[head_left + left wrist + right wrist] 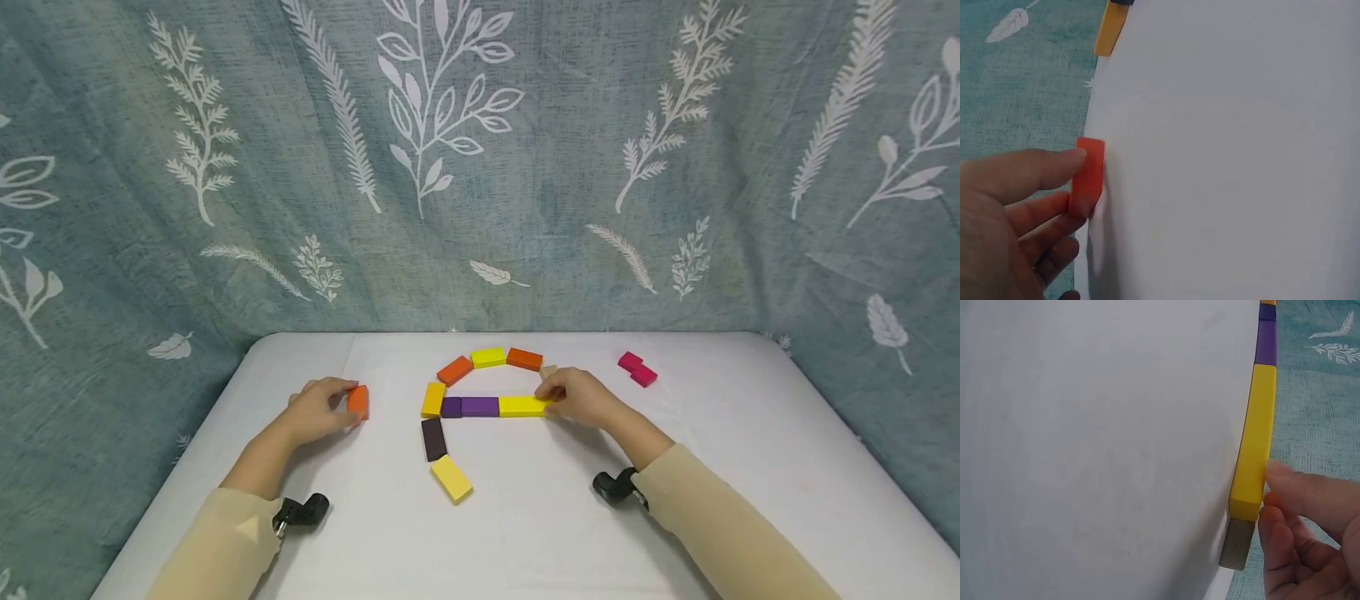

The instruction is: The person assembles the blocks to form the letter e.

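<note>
My left hand [318,410] pinches an orange block [1090,178] between thumb and fingers at the left of the white table. In the head view, my right hand [581,396] is at the right end of a long yellow block [521,406], fingers bent. The right wrist view shows the thumb tip at that block's far edge and fingertips beside its end corner. A plain wooden block [1238,544] lies just past that end. The yellow block continues a straight row with a purple block [480,407] and a shorter dark purple block [452,407].
Above the row curve orange [454,371], lime-yellow [488,357] and darker orange [524,359] blocks. Down the left run amber [432,400], dark brown [433,439] and pale yellow [452,479] blocks. Two crimson blocks [643,376] lie at back right, before a leaf-patterned curtain [480,283].
</note>
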`<state>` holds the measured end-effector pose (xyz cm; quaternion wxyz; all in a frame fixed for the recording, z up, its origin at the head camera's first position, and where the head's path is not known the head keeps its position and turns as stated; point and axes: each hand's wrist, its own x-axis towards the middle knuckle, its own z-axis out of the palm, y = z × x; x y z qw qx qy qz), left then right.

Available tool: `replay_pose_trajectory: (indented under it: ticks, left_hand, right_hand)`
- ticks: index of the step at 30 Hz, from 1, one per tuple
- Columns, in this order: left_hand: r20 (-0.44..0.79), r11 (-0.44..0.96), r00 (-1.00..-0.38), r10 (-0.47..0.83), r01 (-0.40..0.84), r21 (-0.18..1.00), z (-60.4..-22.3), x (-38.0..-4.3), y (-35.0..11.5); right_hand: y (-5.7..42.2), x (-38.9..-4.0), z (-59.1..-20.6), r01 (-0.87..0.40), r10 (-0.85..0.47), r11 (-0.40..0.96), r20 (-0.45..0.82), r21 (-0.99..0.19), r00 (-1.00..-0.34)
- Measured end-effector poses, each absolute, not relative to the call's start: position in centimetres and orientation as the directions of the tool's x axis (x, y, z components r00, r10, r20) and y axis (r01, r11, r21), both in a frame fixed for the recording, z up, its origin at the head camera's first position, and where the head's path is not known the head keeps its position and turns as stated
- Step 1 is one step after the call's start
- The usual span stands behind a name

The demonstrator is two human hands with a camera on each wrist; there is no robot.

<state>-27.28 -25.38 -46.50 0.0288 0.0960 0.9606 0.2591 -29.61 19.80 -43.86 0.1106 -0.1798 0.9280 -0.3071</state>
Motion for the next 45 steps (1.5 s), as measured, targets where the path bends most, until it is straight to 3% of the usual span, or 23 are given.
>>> replay_pose_trajectory:
  ticks: [21, 45]
  left_hand:
    - [0.012, 0.838, -0.967, 0.254, 0.227, 0.497, -45.7, -21.6, -23.4]
    - [0.052, 0.706, -0.89, 0.452, 0.393, 0.59, -44.9, -18.6, -15.3]
  right_hand:
    - [19.6, -30.3, -43.5, -0.254, -0.392, 0.776, -0.127, -0.577, -0.911]
    - [19.7, -30.1, -43.6, -0.268, -0.413, 0.773, -0.136, -0.575, -0.9]
